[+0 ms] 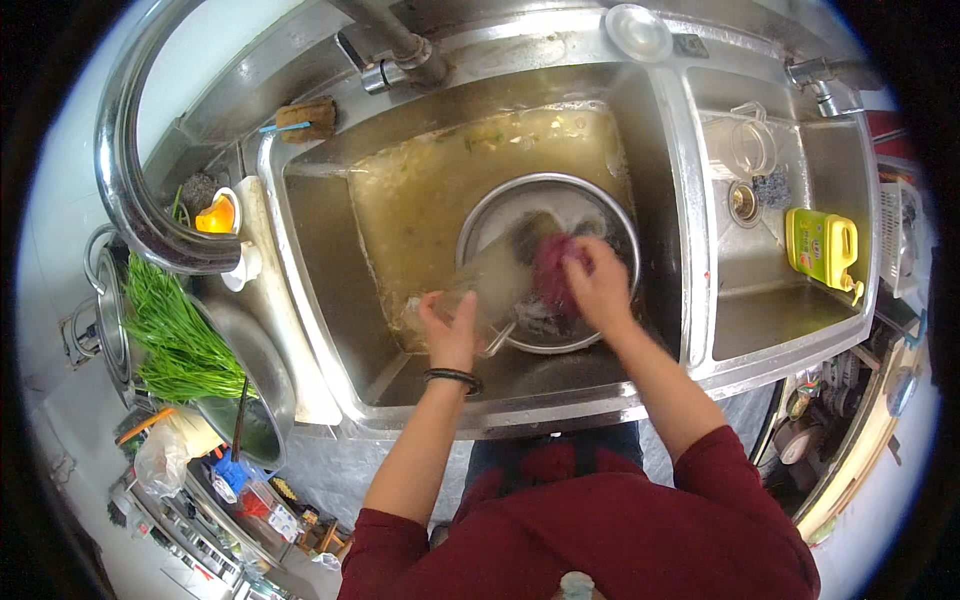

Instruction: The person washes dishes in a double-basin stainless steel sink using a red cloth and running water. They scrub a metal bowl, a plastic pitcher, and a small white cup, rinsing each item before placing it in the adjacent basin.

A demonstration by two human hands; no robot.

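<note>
My left hand [451, 330], with a dark band at the wrist, grips a clear container [495, 285] that is blurred by motion. A handle-like part [498, 340] sticks out at its lower edge. In my right hand [604, 289] is a purple-red scrubbing cloth [553, 274], pressed to or very near the container's right end. Both hands are over a round steel basin [636, 247] in the large sink bowl. Water and a dark blurred shape show inside the basin. Around it, murky water [420, 217] with pale food scraps covers the floor of the sink [319, 277].
A faucet [409, 71] and a sponge [306, 120] are at the back rim. The right bowl holds a clear container [742, 146], steel wool [771, 190] and a yellow detergent jug [821, 247]. Left, a curved pipe [112, 142] arches over green chives [180, 337] beside a steel bowl [270, 375].
</note>
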